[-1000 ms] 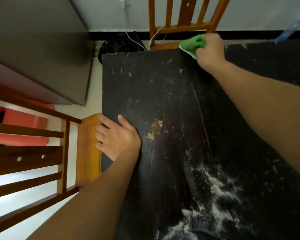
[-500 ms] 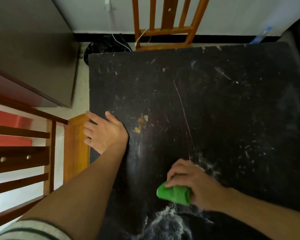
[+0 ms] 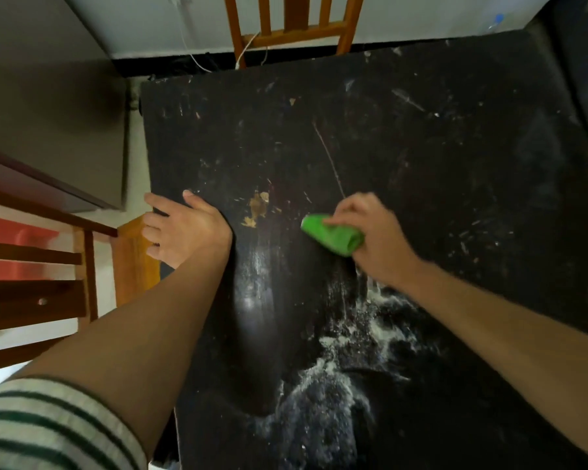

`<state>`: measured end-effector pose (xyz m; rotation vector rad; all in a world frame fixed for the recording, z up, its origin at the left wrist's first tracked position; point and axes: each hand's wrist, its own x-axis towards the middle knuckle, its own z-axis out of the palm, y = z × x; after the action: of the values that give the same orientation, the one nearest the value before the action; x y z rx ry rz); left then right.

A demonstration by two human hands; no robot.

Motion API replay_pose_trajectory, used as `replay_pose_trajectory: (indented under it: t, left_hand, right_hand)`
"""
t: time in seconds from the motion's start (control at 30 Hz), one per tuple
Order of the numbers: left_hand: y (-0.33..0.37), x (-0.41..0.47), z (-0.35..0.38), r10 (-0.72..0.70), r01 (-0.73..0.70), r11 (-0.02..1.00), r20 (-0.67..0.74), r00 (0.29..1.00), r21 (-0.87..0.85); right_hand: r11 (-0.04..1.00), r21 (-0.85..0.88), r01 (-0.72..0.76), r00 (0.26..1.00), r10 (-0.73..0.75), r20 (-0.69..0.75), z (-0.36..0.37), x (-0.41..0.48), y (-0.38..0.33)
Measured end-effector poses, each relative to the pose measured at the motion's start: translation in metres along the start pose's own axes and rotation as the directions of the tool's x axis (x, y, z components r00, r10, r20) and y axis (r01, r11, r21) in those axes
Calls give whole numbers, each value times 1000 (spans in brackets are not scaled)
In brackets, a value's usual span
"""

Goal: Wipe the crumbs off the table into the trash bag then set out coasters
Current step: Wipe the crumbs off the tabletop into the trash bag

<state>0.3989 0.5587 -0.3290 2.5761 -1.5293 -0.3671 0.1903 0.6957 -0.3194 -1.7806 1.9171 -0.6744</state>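
**Wiping Unfinished**

Fingers (image 3: 348, 206) of the right hand (image 3: 377, 239) clenched a green cloth (image 3: 333, 234) on the counter (image 3: 455, 157); the left hand (image 3: 184, 228) rested relaxed at its edge. White crumbs (image 3: 350, 337) covered the near side. No coasters showed; the trash bag perhaps lay outside view.

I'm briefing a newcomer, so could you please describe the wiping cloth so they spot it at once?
Find the large black table. Near its middle, the right hand grips a rolled cloth. It is the only bright green thing, just beyond the white crumbs.

One table (image 3: 455, 164), one green cloth (image 3: 333, 234), a left hand (image 3: 187, 228) and right hand (image 3: 381, 242), two wooden chairs (image 3: 292, 28) (image 3: 134, 266), maybe one bottle (image 3: 496, 20)
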Motion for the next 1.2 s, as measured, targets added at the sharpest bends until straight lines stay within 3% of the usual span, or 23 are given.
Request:
replay_pose_trajectory:
  t: [0.17,0.23,0.3,0.4,0.47,0.57,0.7,0.87,0.93,1.1,1.2]
  left_hand:
    - [-2,-5,-2,34,-34,998,-11,999,-47]
    - [-7,-9,-6,149,-149,988,-7,989,-36]
    - [-9,-12,-8,336,-336,941,-9,942,-27]
    - [9,-24,-2,520,-520,854,12,854,-38]
    - [32,-35,5,544,-542,838,27,839,-68]
    - [53,-45,20,523,-522,852,25,852,-43]
    - [56,-45,29,507,-507,861,11,862,37]
    - [59,-45,31,499,-498,861,23,867,99]
    - [60,-45,31,496,-496,861,32,868,112]
    - [60,-46,29,498,-500,856,52,866,132]
    - [60,-47,28,500,-502,855,51,865,133]
  right_hand:
    - [994,104,45,967,-69,246,33,-134,-56]
    - [982,184,37,950,-92,298,32,-163,-69]
    - [956,293,-36,972,-34,231,21,-161,-70]
    - [859,466,-210,975,219,35,-13,-119,-53]
    - [760,565,-320,915,403,-24,-40,-74,-31]
    - [640,687,-345,772,610,-180,-75,-3,24]
    - [673,600,-433,629,702,-334,-110,81,105]
    - [697,458,-552,554,717,-423,-142,164,172]
    - [729,373,-574,578,683,-447,-145,181,184]
    - [818,-10,-575,743,517,-426,-138,180,175]
    - [916,-113,-385,879,327,-348,-113,133,150]
